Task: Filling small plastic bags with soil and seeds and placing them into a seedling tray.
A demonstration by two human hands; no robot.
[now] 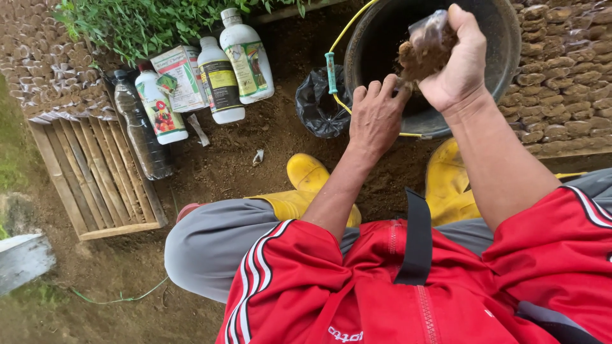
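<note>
Bare soil ground (255, 159), black bucket (382, 38), right hand (456, 64) clenched around small soil-filled plastic bag (426, 46), left hand (376, 114) fingers loosely apart, fingertips touching the bag's underside

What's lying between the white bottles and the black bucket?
In the head view, a crumpled black plastic bag lies on the bare soil between the white bottles and the black bucket, against the bucket's yellow handle.

We hold our right hand (456, 60) and its soil-filled bag (426, 46) over the bucket (503, 44), our left hand (376, 114) just left at its rim, bottles (220, 70) standing farther left beside the wooden pallet (95, 178).
</note>
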